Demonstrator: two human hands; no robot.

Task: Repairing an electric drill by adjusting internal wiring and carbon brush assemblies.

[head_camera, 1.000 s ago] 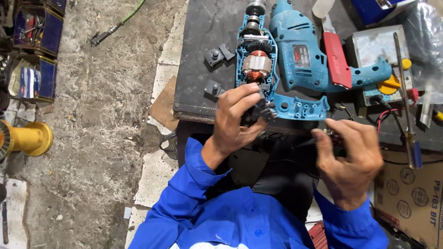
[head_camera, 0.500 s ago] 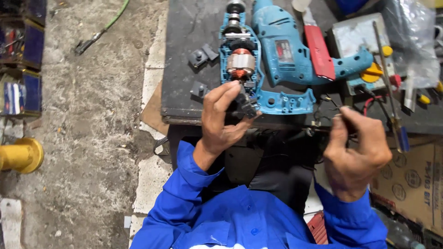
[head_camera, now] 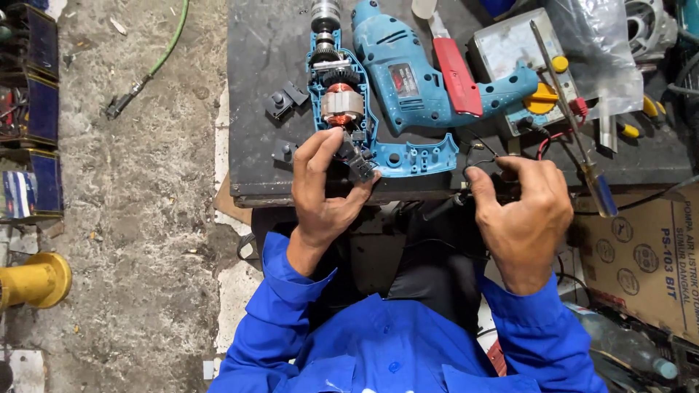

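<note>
Left hand: the left hand (head_camera: pixel 324 193) is closed around a small black switch block (head_camera: pixel 358 166), thumb and fingertips pinching it at the near edge of the surface (head_camera: pixel 258 80).
Right hand: the right hand (head_camera: pixel 526 211) is closed in a pinch on thin black wires (head_camera: pixel 477 149), held just above the near edge of the surface; what lies under the fingers cannot be told.
Hands, mutual position: well apart, left and right of the body, both at the front edge.
Open drill half-shell: a blue half-shell (head_camera: pixel 349 109) lies flat with its motor armature (head_camera: pixel 341 102) exposed, copper windings visible, chuck end pointing away from the person.
Long axis: the shell body runs away from the person; its handle part turns toward the right along the front edge.
Key relation: the switch block sits at the near end of the half-shell, touching or just beside it; the left hand is the nearer hand, the right hand is off to the right of the handle part.
Second drill body: a blue drill housing (head_camera: pixel 419 80) lies just beside the half-shell, to its right.
Nearby items: a red-handled tool (head_camera: pixel 455 73), two small black parts (head_camera: pixel 284 98) left of the shell, a long screwdriver (head_camera: pixel 575 124) and a cardboard box (head_camera: pixel 641 255) to the right.
</note>
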